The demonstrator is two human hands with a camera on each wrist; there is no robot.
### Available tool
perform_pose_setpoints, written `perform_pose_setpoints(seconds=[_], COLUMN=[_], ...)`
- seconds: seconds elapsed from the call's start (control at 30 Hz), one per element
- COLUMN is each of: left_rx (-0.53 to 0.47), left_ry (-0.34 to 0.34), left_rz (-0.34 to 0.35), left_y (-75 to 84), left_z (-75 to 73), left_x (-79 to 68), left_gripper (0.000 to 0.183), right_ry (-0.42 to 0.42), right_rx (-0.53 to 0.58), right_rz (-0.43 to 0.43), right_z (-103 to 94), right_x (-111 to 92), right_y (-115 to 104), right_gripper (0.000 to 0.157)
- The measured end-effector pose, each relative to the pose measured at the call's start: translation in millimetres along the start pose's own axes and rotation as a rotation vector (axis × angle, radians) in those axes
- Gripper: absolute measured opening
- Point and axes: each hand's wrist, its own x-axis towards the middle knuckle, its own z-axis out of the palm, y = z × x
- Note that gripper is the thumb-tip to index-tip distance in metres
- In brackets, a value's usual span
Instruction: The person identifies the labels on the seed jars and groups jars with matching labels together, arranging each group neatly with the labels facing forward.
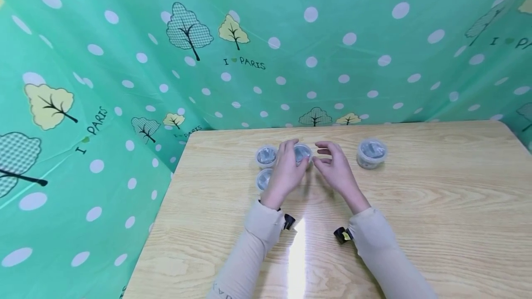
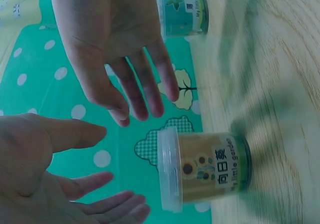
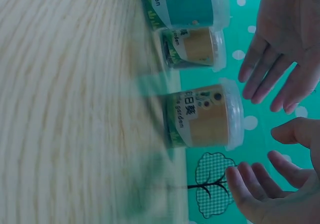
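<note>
A sunflower cup (image 1: 302, 152) with a clear lid and a tan label stands upright on the table between my hands. My left hand (image 1: 287, 170) is at its left side, overlapping the rim in the head view, fingers loosely bent. On its right, my right hand (image 1: 335, 170) is held apart from it, fingers spread. In the left wrist view both palms hover above the level of the lid of that cup (image 2: 205, 171). Neither hand grips anything. Just left stand another tan-labelled cup (image 1: 266, 155) and, in front of it, a teal-labelled cup (image 1: 263, 180) partly behind my left hand.
Another teal-labelled cup (image 1: 371, 153) stands apart on the right. Grey packets show through the clear lids. The wooden table (image 1: 436, 206) ends at a green dotted cloth (image 1: 257, 91) behind and on the left.
</note>
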Motion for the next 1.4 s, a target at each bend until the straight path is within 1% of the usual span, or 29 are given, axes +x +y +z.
perform_pose_setpoints(seconds=[0.1, 0.23, 0.43, 0.57, 0.67, 0.77, 0.93, 1.1, 1.23, 1.4], left_rx=[-0.007, -0.007, -0.042, -0.068, -0.081, -0.081, -0.076, -0.064, -0.047, -0.049], left_ry=[0.029, 0.042, 0.027, 0.001, -0.016, -0.030, -0.029, -0.035, -0.050, -0.081], left_rz=[0.039, 0.076, 0.117, 0.134, 0.140, 0.144, 0.159, 0.187, 0.204, 0.208], left_y=[4.0, 8.4, 13.6, 17.4, 19.8, 21.2, 21.9, 23.7, 26.0, 29.3], left_z=[1.6, 4.7, 12.5, 18.8, 24.2, 30.2, 41.2, 52.1, 60.5, 71.3], left_x=[-0.2, 0.1, 2.5, 5.0, 6.1, 6.8, 8.5, 11.3, 14.7, 19.5], left_gripper=[0.053, 0.049, 0.046, 0.046, 0.045, 0.044, 0.045, 0.048, 0.050, 0.051], right_ry=[0.022, 0.048, 0.094, 0.123, 0.145, 0.178, 0.232, 0.288, 0.344, 0.401], right_rx=[-0.015, -0.039, -0.064, -0.051, -0.053, -0.083, -0.142, -0.185, -0.240, -0.297], right_rz=[-0.023, -0.048, -0.087, -0.101, -0.102, -0.095, -0.106, -0.112, -0.091, -0.065], right_z=[-3.6, -8.9, -19.4, -29.1, -37.2, -45.0, -55.1, -60.8, -64.1, -69.1], right_x=[-2, -6, -11, -14, -19, -24, -30, -33, -35, -38], right_y=[-1, -4, -5, -5, -5, -3, 1, 6, 7, 11], right_gripper=[0.041, 0.041, 0.042, 0.044, 0.045, 0.045, 0.044, 0.044, 0.047, 0.050])
